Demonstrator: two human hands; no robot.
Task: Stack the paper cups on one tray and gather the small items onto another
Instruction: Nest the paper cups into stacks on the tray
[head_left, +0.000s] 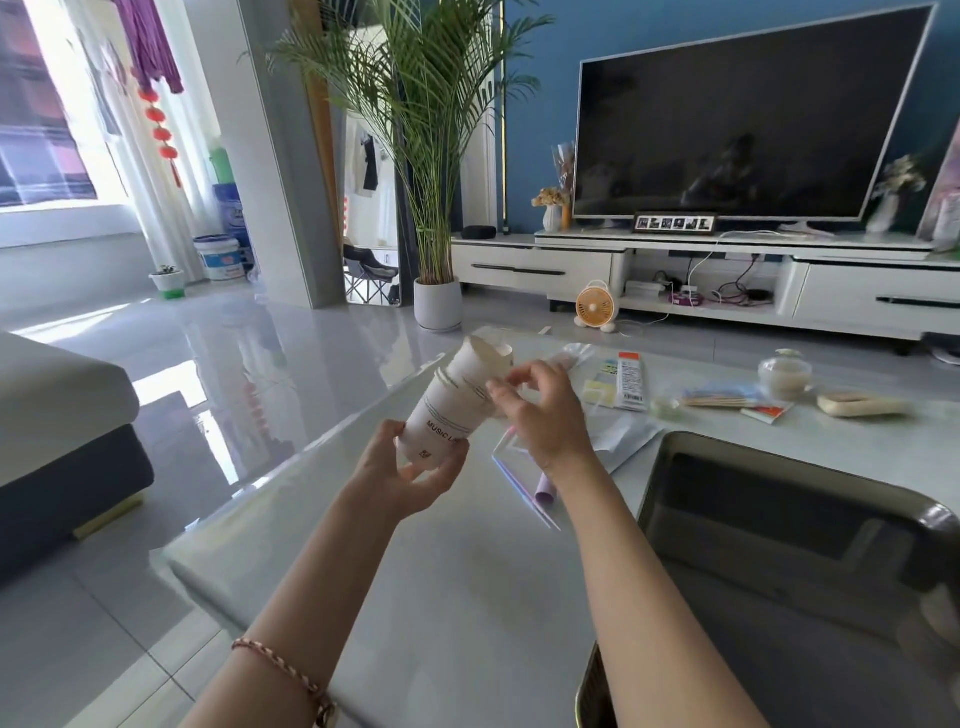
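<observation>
Fingers of my left hand wrap the narrow base of the nested paper cups, holding them in the air above the near-left part of the desk. My right hand pinches at the upper side of the stack, thumb and fingertips closed on the rim area of the outer cups. I read the stack's long axis as tilted, running from the base at lower left up and away to the open mouths at upper right; the mouths point away from me, toward the far edge of the desk. Printed lettering runs along the outer cup's wall.

A dark metal tray lies on the desk to my right, near my right forearm, and a second tray's rim shows at the bottom edge. Beneath my right hand I see a clear plastic bag and a lilac roll lying flat. Farther back sit a printed packet, a small glass jar, a bundle of wooden sticks and a pale oblong case. Nothing stands between the cups and the tray except my own right arm. A small orange fan stands on the floor beyond the desk.
</observation>
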